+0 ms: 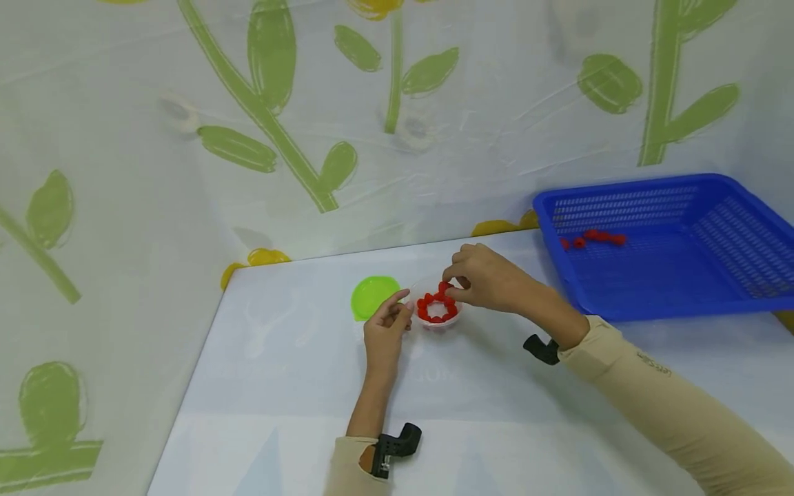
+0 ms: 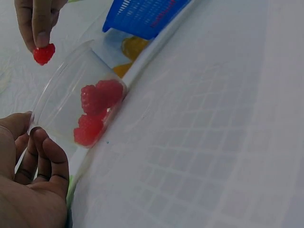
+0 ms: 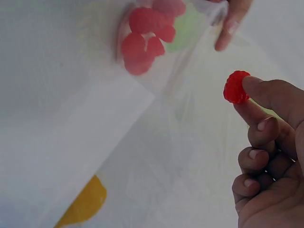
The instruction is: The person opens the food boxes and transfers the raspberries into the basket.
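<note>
A clear plastic cup (image 2: pixel 59 102) stands on the table with several red raspberries (image 2: pixel 92 126) lying in its bottom. In the left wrist view, my left hand (image 1: pixel 386 334) pinches the cup's rim between thumb and fingers. Above the cup's far side, my right hand (image 1: pixel 486 277) holds one raspberry (image 3: pixel 236 87) between thumb and index finger. Its other fingers curl toward the palm. The held raspberry is apart from those in the cup.
A bright green round lid (image 1: pixel 374 295) lies just left of the cup. To the right stands a blue plastic basket (image 1: pixel 676 269) with several raspberries (image 1: pixel 598 236) in its far left corner. Behind the white table (image 1: pixel 279 372) hangs a flower-patterned sheet (image 1: pixel 471 138).
</note>
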A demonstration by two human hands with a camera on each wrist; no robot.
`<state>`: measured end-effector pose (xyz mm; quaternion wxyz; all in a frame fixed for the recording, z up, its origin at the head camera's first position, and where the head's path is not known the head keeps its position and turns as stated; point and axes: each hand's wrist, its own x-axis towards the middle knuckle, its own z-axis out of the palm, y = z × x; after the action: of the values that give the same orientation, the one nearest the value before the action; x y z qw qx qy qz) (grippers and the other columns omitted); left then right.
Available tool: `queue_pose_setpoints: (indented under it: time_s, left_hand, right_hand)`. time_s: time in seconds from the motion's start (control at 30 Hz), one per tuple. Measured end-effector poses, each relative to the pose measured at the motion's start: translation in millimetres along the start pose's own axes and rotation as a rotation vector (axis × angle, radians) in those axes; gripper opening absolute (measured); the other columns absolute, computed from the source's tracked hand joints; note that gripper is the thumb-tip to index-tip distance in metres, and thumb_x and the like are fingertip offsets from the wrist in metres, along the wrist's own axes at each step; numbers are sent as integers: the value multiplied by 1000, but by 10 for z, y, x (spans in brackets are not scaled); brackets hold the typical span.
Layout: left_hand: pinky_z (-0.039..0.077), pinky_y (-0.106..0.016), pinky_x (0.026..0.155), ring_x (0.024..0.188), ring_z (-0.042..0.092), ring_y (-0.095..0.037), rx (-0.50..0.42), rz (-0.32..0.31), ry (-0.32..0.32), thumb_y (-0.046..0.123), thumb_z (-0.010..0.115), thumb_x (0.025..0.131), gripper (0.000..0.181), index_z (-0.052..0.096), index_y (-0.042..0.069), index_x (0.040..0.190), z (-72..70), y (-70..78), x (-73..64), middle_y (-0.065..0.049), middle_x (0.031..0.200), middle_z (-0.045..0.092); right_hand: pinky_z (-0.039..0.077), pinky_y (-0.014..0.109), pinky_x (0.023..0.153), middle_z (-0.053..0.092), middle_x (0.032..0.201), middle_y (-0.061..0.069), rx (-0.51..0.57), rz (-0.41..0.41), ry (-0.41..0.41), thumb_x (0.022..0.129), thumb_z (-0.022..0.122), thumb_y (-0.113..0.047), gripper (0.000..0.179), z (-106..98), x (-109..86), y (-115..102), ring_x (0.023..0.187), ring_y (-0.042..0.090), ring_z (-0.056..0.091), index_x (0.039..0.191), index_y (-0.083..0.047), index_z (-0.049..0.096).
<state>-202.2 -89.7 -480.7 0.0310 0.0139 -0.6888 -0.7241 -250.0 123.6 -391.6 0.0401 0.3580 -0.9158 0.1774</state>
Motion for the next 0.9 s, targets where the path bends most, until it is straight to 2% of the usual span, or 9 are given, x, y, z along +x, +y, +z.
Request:
queue_pose_setpoints:
  time_s: [0.07, 0.2, 0.27, 0.37, 0.63, 0.9]
  left_hand:
    - [53, -21, 72, 77, 58, -18, 4, 1, -5, 13, 68, 97, 32, 67, 2, 127, -8, -18, 9, -6, 92, 62]
    - [53, -23, 72, 78, 58, -25, -5, 8, -8, 14, 69, 96, 32, 68, 5, 127, -29, -158, 59, -6, 92, 63]
    - [53, -23, 72, 79, 58, -27, -7, 14, -7, 16, 70, 96, 32, 69, 8, 127, -35, -246, 85, -6, 93, 63]
    - [53, -22, 72, 80, 59, -27, -4, 22, 1, 21, 71, 95, 32, 70, 13, 126, -34, -299, 94, -6, 95, 63]
    - [54, -22, 73, 79, 60, -24, 8, 26, 12, 26, 73, 94, 31, 72, 18, 124, -48, -299, 81, -8, 96, 64]
    - [54, -22, 74, 80, 60, -23, 26, 20, 5, 31, 73, 93, 32, 71, 22, 124, -33, -286, 71, -8, 97, 63]
  right_hand:
    - [40, 28, 63, 48, 66, -8, 5, 14, 8, 82, 83, -16, 13, -72, -51, 7, 71, 14, 45, 94, -12, 79]
    - [39, 29, 63, 46, 67, -8, 18, 35, 22, 83, 81, -13, 12, -192, -172, 46, 72, 14, 45, 95, -12, 78]
    - [39, 29, 63, 45, 68, -8, 27, 50, 25, 84, 80, -11, 12, -251, -236, 69, 73, 15, 45, 95, -11, 78]
    - [39, 29, 63, 45, 69, -8, 34, 84, 28, 84, 80, -10, 13, -345, -331, 115, 74, 16, 45, 97, -10, 77]
    - [35, 33, 67, 46, 68, -7, 22, 124, 87, 83, 82, -9, 13, -626, -563, 288, 75, 18, 45, 95, -11, 77]
    - [38, 32, 63, 52, 76, -4, -7, 229, 114, 84, 82, -11, 16, -875, -806, 493, 77, 17, 44, 99, -12, 79]
